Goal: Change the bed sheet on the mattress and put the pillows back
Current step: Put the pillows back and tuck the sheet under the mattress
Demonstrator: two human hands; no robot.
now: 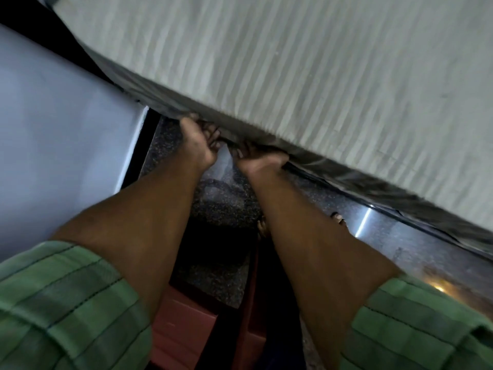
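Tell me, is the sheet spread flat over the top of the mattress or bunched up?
Spread flat: the striped sheet lies smooth across the top, and both hands, left and right, grip its hanging edge.

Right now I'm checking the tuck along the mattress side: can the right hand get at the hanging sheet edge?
Probably yes. The right hand is already at the striped sheet edge beside the left hand, fingers curled on the fabric, with nothing in between.

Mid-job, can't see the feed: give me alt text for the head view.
Both hands, left hand and right hand, grip the hanging edge of a pale grey-green striped bed sheet along the mattress side. Bare forearms in green checked sleeves reach over a dark speckled floor.
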